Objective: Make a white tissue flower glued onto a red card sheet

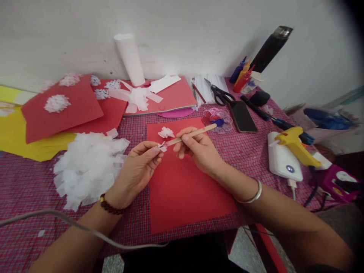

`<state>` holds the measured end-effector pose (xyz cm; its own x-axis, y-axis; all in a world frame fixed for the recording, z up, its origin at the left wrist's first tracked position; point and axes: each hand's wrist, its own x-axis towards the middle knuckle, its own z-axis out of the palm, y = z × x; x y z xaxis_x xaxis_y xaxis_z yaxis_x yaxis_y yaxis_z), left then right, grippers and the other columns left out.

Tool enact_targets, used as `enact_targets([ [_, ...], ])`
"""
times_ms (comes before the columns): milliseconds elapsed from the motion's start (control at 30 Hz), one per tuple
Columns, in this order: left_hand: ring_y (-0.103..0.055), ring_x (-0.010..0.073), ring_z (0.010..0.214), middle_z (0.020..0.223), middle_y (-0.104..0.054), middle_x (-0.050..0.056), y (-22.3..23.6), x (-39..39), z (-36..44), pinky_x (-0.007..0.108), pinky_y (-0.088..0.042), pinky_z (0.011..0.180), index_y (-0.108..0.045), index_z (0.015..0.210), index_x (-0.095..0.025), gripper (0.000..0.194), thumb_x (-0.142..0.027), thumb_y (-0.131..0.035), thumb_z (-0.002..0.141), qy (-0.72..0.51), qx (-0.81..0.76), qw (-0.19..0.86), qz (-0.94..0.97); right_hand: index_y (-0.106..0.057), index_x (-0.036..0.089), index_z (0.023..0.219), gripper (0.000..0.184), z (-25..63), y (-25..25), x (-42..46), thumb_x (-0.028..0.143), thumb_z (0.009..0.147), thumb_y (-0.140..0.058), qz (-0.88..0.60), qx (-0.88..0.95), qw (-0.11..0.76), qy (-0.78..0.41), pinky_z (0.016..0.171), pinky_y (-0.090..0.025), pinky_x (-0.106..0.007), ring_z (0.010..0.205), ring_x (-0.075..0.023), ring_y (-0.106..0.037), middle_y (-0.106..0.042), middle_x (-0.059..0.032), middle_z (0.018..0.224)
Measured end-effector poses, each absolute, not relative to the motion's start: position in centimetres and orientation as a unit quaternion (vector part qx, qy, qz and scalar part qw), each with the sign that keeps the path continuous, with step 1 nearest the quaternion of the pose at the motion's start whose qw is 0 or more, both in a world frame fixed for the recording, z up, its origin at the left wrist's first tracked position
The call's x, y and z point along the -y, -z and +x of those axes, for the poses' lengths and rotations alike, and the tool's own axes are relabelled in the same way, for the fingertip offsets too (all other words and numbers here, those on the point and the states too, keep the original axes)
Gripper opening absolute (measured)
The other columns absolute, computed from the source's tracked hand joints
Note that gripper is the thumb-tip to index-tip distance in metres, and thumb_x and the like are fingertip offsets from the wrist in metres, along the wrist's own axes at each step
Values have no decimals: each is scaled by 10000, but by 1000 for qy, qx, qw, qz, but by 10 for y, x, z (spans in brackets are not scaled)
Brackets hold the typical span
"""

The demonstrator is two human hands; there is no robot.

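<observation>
Between its thumb and fingers my left hand (143,161) pinches a small piece of white tissue paper (163,148). A wooden craft stick (199,131) is held in my right hand (199,149), and its reddish-stained tip meets the tissue piece. Both hands are over a red sheet of paper (182,197). Just beyond them on that sheet sits a small white-and-pink tissue tuft (166,132). To the left of my left hand lies a large heap of cut white tissue squares (88,167). A clear palette with red, pink and blue paint (217,120) is beyond my right hand.
Red sheets with tissue puffs (68,121) lie back left. A white paper roll (131,58) stands against the wall. Scissors (218,93), a phone (243,116), paint bottles (241,76), a white power bank (284,159) and a yellow glue gun (297,146) occupy the right. A cable (85,229) crosses the foreground.
</observation>
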<state>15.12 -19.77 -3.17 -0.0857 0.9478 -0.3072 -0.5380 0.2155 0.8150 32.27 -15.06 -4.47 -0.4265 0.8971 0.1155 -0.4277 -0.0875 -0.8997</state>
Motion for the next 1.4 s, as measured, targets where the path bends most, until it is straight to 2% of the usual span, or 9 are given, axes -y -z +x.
enact_targets([
  [200,-610,94,624,691,-686,-17,34,203,153,215,-523,631,-738,746,-209,64,-203,-793,714,-594,-482,537,356,-647,187,815,323,319,41,155,495,794,-743,-292,487,479,-670,501,-507,-212,498,-90,-617,-716,7,667],
  [333,-642,148,719,775,-713,5,35,211,148,283,-530,700,-755,821,-249,67,-195,-716,818,-544,-526,319,570,-667,166,704,334,317,41,159,470,840,-691,-325,480,488,-653,467,-450,-189,477,-67,-555,-684,-5,614],
  [467,-689,195,841,896,-766,35,38,217,139,336,-551,811,-772,844,-280,140,-166,-695,818,-439,-472,170,746,-685,175,846,200,320,43,162,361,883,-623,-341,396,443,-729,438,-421,-181,381,-58,-421,-517,82,438],
  [567,-689,180,787,843,-761,36,37,217,140,312,-553,774,-762,796,-267,142,-140,-699,794,-447,-475,206,729,-670,186,926,176,328,43,159,353,886,-629,-292,368,386,-794,474,-470,-197,350,-49,-320,-447,123,421],
  [767,-578,112,491,592,-659,-9,36,213,157,218,-466,454,-670,661,-205,131,-251,-780,717,-532,-493,568,389,-696,164,815,189,336,43,147,344,818,-752,-253,495,407,-725,465,-433,-158,479,-39,-534,-646,50,633],
  [900,-607,131,530,616,-679,11,37,217,160,236,-487,498,-682,678,-199,139,-292,-766,737,-481,-484,618,391,-665,160,776,218,334,54,146,364,841,-706,-268,419,377,-781,429,-444,-157,435,-56,-560,-664,35,586],
  [1033,-617,162,646,701,-692,25,29,202,144,285,-479,636,-708,736,-222,153,-279,-628,854,-339,-480,457,668,-644,162,754,193,338,61,136,341,814,-682,-278,319,299,-855,426,-490,-189,401,-76,-551,-650,40,536],
  [1167,-612,231,845,850,-681,69,31,163,121,335,-449,759,-721,832,-229,182,-244,-547,881,-238,-472,165,833,-623,161,734,172,343,60,120,287,850,-631,-309,295,365,-827,416,-468,-172,368,-59,-513,-619,58,501],
  [1400,-583,229,921,936,-644,63,53,111,114,333,-424,824,-723,962,-243,219,-193,-518,905,-195,-429,138,871,-616,166,792,216,341,68,105,364,847,-680,-359,415,472,-690,420,-444,-169,435,-69,-553,-678,19,593],
])
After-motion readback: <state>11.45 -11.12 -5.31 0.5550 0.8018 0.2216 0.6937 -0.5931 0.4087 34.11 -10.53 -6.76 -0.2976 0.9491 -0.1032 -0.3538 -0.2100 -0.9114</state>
